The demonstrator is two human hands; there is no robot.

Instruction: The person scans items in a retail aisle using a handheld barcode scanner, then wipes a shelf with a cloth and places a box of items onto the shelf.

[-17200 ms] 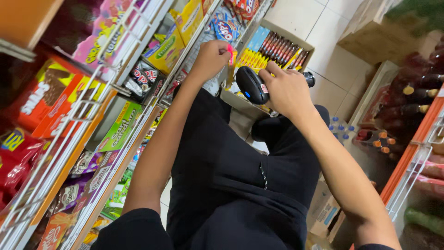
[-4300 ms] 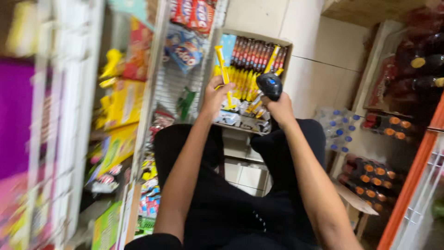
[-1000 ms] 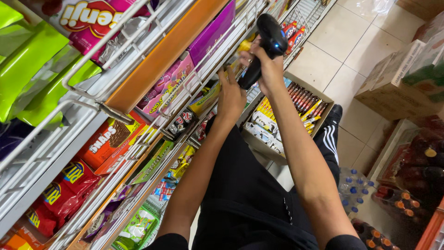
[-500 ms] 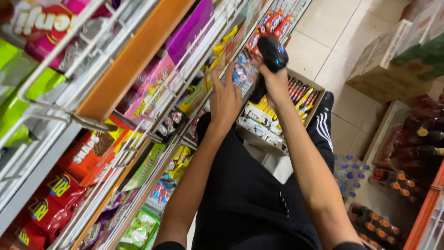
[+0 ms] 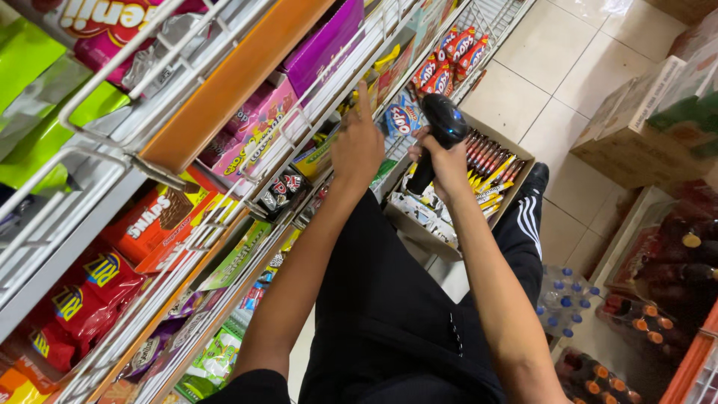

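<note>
Gripping the black scanner (image 5: 443, 123) in your right hand (image 5: 449, 161), you have your open left hand (image 5: 357, 142) nearer, flat against the shelf edge (image 5: 318, 131), just left of the scanner's head.

Wire shelving (image 5: 112, 112) ran along the left side, stocked with red snack bags (image 5: 82, 299), green bags (image 5: 45, 112) and a purple box (image 5: 325, 45). Brown cardboard cartons (image 5: 636, 127) stood on the tiled floor (image 5: 553, 67) at the right. Small water bottles (image 5: 561, 310) sat below them, near dark bottles with orange caps (image 5: 658, 314).
</note>
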